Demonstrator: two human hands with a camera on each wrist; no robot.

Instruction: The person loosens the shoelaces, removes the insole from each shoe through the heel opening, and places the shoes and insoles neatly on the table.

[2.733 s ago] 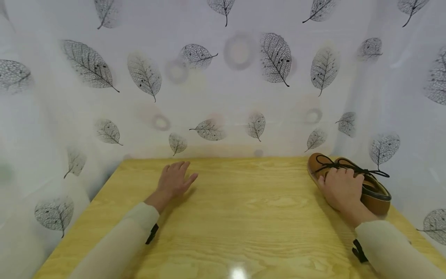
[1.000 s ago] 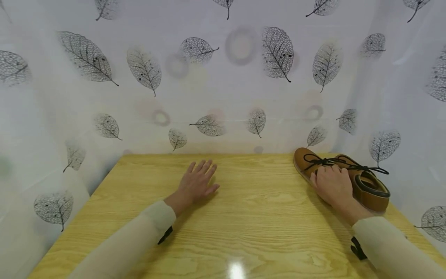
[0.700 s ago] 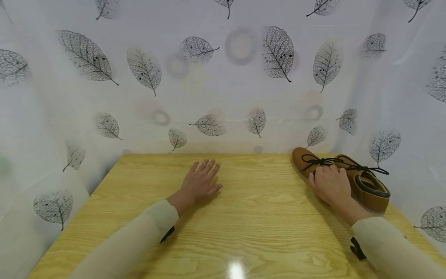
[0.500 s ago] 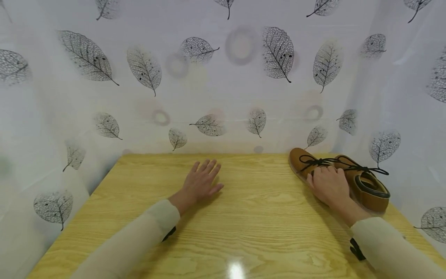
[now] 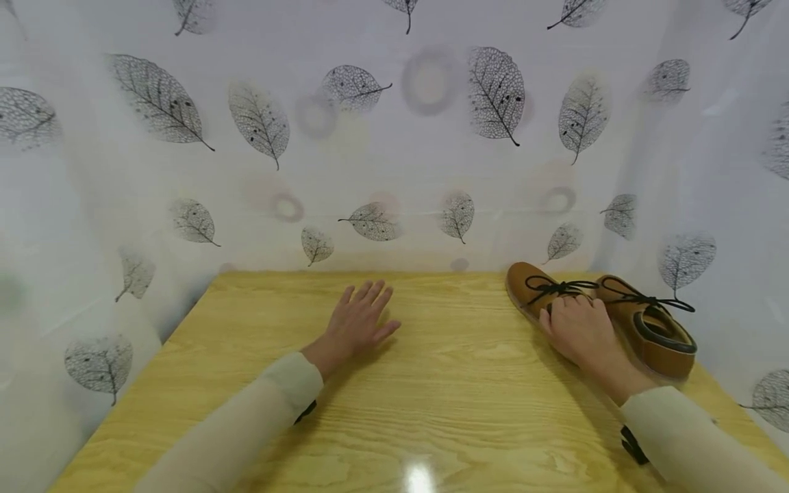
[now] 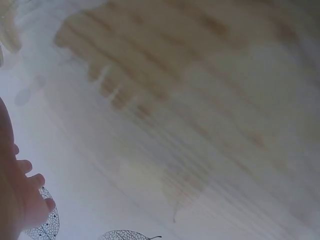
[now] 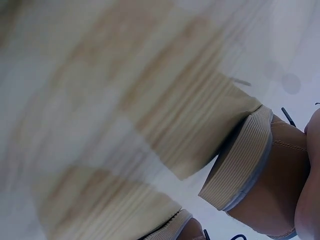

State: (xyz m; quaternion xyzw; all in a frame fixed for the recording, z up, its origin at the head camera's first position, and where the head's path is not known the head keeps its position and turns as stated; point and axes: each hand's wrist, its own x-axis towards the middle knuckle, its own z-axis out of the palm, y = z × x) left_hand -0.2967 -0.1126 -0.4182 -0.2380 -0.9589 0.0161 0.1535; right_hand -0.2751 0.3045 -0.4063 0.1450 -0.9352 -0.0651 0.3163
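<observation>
At the back right of the table, my right hand (image 5: 582, 332) grips a tan lace-up shoe (image 5: 535, 282) over its opening, hiding much of its heel half. Its toe points to the back left, and black laces are tied in a bow on top. Just right of it stands a matching shoe (image 5: 668, 357). In the right wrist view the gripped shoe (image 7: 287, 175) shows a ribbed pale sole, with the hand (image 7: 311, 187) at the right edge. My left hand (image 5: 359, 320) is over the table's middle left, palm down with fingers spread, holding nothing.
The pale wooden table (image 5: 444, 383) reaches back to a translucent white curtain (image 5: 394, 164) printed with dark leaves, which also hangs along both sides. A bright light reflection (image 5: 419, 476) shows near the table's front.
My right hand has shifted left with the gripped shoe, widening the gap at the toes between the two shoes. My left hand has moved right over the table, fingers spread.
</observation>
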